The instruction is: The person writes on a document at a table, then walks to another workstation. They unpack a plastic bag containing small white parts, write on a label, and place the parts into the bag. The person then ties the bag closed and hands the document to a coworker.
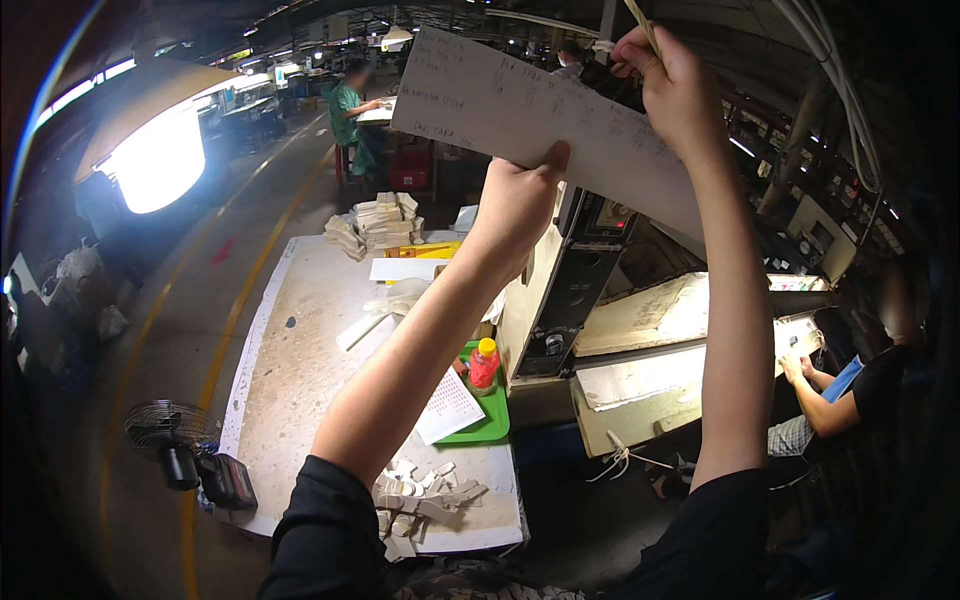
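Sheet [490, 100] up approx. 12 o'clock, not yet released: L hand [520, 205] grip pinching lower edge; R hand [680, 95] grip, 1 o'clock, pinching thin cord [641, 14]. Any fastening: can't tell.

Speckled table [290, 370] | 1 green tray [491, 424] | stacked pale pieces [387, 222] | loose pale pieces [432, 503]

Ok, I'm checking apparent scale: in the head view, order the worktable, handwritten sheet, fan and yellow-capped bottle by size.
1. Worktable
2. Handwritten sheet, though being held up nearer the camera likely enlarges it
3. Fan
4. Yellow-capped bottle
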The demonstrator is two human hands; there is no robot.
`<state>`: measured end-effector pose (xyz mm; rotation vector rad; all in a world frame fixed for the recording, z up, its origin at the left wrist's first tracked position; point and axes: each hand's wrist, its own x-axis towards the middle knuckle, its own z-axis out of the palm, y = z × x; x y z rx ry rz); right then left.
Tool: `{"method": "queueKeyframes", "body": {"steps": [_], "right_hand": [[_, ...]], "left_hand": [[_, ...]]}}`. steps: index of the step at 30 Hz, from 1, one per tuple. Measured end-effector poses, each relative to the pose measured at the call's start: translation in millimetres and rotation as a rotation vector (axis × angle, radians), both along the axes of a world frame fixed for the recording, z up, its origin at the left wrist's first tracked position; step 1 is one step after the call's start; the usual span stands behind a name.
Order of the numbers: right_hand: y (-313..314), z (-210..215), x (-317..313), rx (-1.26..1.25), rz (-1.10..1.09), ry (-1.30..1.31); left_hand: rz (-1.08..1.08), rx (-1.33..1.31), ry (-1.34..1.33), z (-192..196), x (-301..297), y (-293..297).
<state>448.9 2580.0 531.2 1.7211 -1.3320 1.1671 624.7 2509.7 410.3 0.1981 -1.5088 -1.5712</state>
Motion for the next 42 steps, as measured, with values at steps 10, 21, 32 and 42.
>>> {"method": "queueKeyframes", "body": {"steps": [10, 21, 32, 42], "right_hand": [[3, 11, 9, 0.09, -0.053, 0.022], [28, -18, 50, -0.12, -0.33, 0.158], [117, -345, 256, 1.039, 0.56, -0.339], [116, -478, 607, 1.438, 1.005, -0.112]], "left_hand": [[0.143, -0.063, 0.058, 4, -9, 0], [0.056, 0.036, -0.05, 0, -18, -10], [-0.371, 1.043, -0.046, -304, 283, 103], [0.343, 1.409, 0.609, -426, 637, 197]]}}
